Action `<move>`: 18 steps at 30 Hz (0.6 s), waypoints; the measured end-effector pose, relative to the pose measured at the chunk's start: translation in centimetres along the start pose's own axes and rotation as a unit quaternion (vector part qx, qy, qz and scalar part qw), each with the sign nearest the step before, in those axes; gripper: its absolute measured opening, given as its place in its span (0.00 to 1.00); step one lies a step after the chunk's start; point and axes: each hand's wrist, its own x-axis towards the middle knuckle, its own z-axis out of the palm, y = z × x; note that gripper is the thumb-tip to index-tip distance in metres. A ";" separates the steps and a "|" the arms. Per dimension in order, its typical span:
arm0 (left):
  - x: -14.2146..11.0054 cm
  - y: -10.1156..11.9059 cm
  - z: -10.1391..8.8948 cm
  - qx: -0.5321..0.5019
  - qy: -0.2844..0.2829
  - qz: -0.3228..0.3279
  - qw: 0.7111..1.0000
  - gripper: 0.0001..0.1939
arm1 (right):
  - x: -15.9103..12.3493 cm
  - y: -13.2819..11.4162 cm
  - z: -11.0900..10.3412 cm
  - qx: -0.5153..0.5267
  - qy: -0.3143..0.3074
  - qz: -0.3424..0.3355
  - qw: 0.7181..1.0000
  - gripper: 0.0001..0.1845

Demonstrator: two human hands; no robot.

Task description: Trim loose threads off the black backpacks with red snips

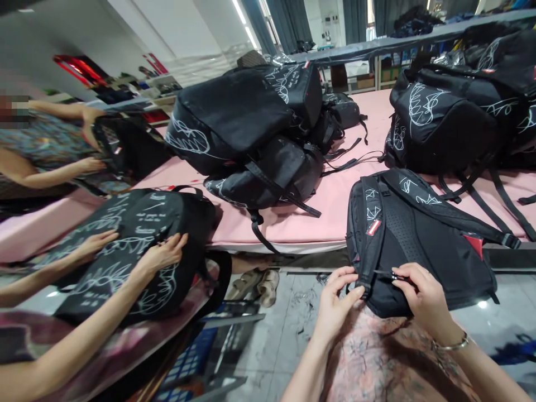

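Observation:
A black backpack point(419, 240) with white line drawings leans at the pink table's front edge, its padded back and shoulder straps facing up. My left hand point(337, 301) pinches the lower end of the left shoulder strap point(371, 254) near its buckle. Close by, my right hand point(425, 296) is closed on a small dark pointed tool point(388, 273), its thin tip aimed left toward that strap; its exact kind is too small to tell. A red patch point(473, 245) shows on the backpack's right side. The fingers partly cover the backpack's lower edge.
Stacked black backpacks point(247, 117) stand mid-table, and more backpacks point(444, 117) lie at right on the pink table point(335, 209). At left, a co-worker's hands point(161, 257) rest on another backpack point(125, 251); a second person handles a black bag point(129, 145). Sandals point(268, 287) lie below.

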 end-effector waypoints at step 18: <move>-0.3 -1.3 0.2 -0.030 0.006 0.010 0.999 0.14 | 0.9 -0.8 0.4 -0.025 -0.125 -0.010 0.992 0.09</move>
